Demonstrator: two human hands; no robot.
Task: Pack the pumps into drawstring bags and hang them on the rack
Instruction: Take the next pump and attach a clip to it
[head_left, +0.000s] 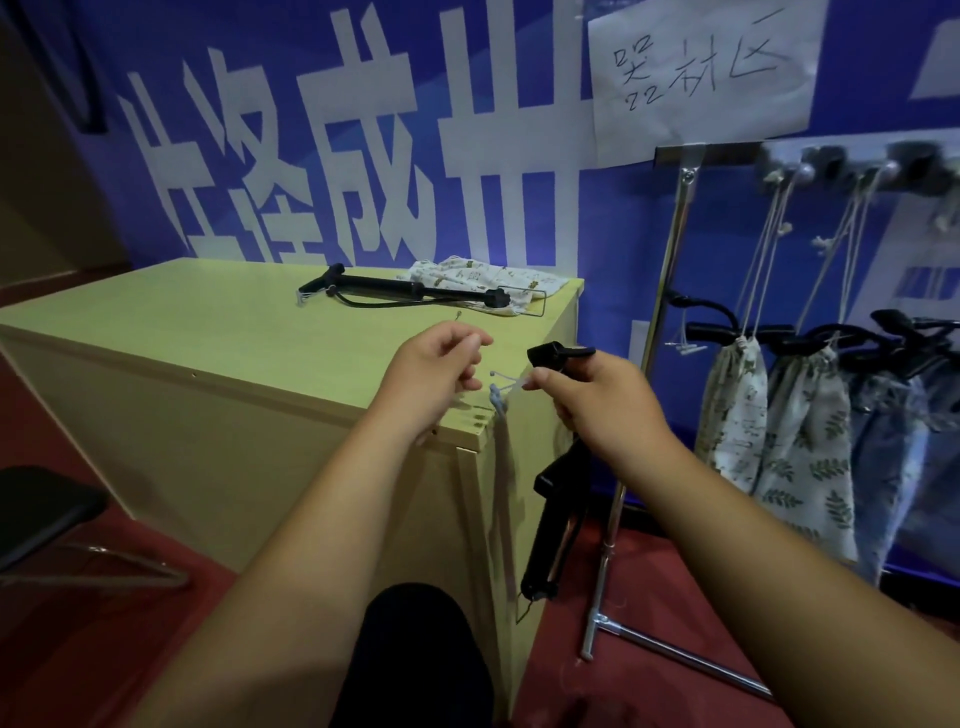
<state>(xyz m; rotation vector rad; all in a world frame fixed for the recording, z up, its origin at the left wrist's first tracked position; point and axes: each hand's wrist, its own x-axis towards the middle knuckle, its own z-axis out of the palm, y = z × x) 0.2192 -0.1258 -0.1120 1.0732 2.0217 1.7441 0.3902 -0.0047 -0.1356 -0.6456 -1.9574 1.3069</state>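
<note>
My right hand (597, 400) is shut on a black pump (553, 519) that hangs down past the table's front corner, with its T-handle (558, 353) sticking up above my fingers. The same hand's fingertips pinch a small white plastic tie (506, 382). My left hand (431, 374) is just left of it with thumb and forefinger pinched together; nothing shows between them. A blurred pale strip (500, 457) dangles below the tie. A second black pump (400, 291) lies on the table's far side, its end over a flat printed drawstring bag (467, 278).
The pale wooden table (234, 338) stands against a blue banner. To the right a metal rack (670, 260) carries several filled drawstring bags (800, 436) hung by cords from its hooks. A black chair (36, 509) is at the lower left, and my knee (415, 654) is below.
</note>
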